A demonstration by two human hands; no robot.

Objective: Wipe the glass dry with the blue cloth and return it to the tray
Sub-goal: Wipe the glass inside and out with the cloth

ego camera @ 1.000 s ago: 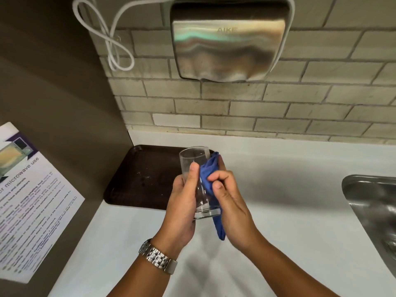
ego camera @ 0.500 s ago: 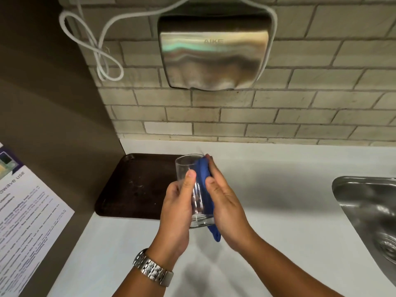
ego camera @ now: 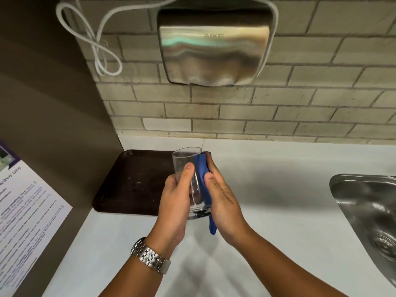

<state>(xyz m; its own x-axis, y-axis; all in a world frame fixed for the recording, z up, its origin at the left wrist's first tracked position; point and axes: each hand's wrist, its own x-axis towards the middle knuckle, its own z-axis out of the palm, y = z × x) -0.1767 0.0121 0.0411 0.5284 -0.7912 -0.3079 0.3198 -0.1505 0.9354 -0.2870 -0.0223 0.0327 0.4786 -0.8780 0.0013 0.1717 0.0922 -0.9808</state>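
The clear, empty drinking glass [ego camera: 194,185] was gripped upright by the left hand [ego camera: 174,202]; the blue cloth [ego camera: 203,179] was pressed against it by the right hand [ego camera: 222,200], above the bare dark brown tray [ego camera: 132,181].

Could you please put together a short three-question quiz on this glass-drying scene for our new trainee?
1. True or false: the glass stands on the tray.
2. Which hand presses the blue cloth to the glass: A left, B right?
3. What fixture sits at the counter's right edge?

Key: 1 false, the left hand holds it in the air. 2 B, the right hand. 3 The sink.
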